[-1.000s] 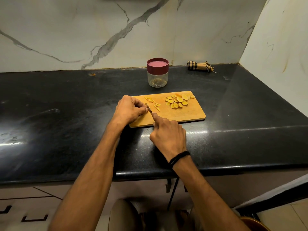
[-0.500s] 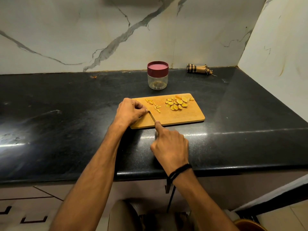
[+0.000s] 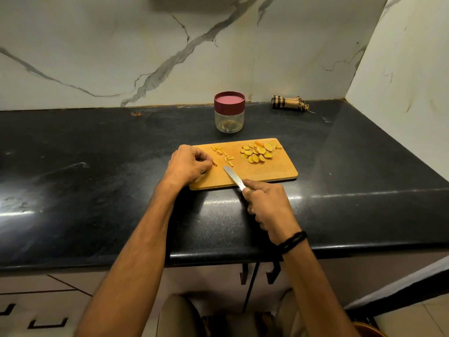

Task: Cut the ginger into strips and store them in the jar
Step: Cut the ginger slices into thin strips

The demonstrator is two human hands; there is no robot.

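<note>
A wooden cutting board (image 3: 274,172) lies on the black counter. Round ginger slices (image 3: 258,152) are heaped at its far right; several thin ginger strips (image 3: 224,154) lie at its far left. My left hand (image 3: 188,164) rests on the board's left end, fingertips pinching a small ginger piece (image 3: 214,163). My right hand (image 3: 268,207) grips a knife (image 3: 233,176) by the handle, its blade lying over the board a little right of the pinched piece. A clear jar (image 3: 229,119) with a dark red lid on stands behind the board.
The black counter (image 3: 97,166) runs left and right, marble walls behind and at the right. A rolled checked cloth (image 3: 288,103) lies at the back right corner. The counter's front edge is just below my wrists.
My right hand has drawn the knife back and to the right, away from my left fingertips. The left hand stays on the board holding the small piece.
</note>
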